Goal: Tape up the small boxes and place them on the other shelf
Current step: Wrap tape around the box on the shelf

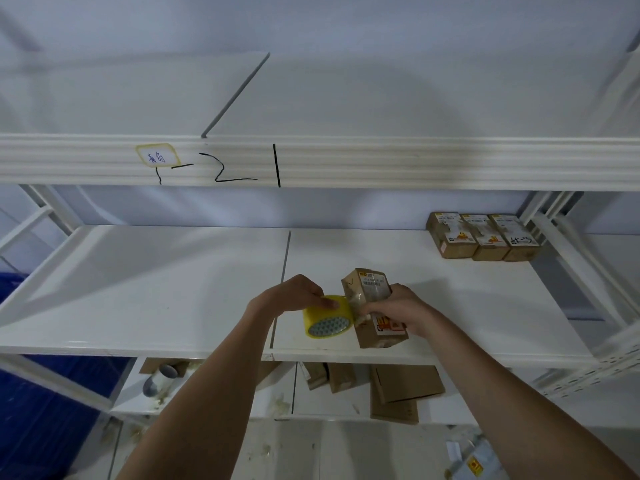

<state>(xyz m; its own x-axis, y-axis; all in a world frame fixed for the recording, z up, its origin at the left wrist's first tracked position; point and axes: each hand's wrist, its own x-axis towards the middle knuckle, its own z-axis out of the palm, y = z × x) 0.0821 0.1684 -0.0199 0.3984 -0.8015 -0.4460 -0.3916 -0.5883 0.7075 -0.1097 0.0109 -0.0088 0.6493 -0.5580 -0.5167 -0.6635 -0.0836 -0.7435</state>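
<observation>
— While our left hand (300, 293) grips the one tape roll (327, 317), how many boxes?
— Four: our right hand (398, 311) clutches one box (372, 306) on the shelf (173, 289); three boxes (483, 236) sit far right.

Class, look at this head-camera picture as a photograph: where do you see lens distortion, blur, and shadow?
Head view: the wide-angle lens bows the shelf beam and splays the uprights at the edges; the corners are soft, while the tape roll in the left hand and the small box in the right hand are fairly sharp; soft broad shadows cross the middle shelf, with no harsh glare.
</observation>
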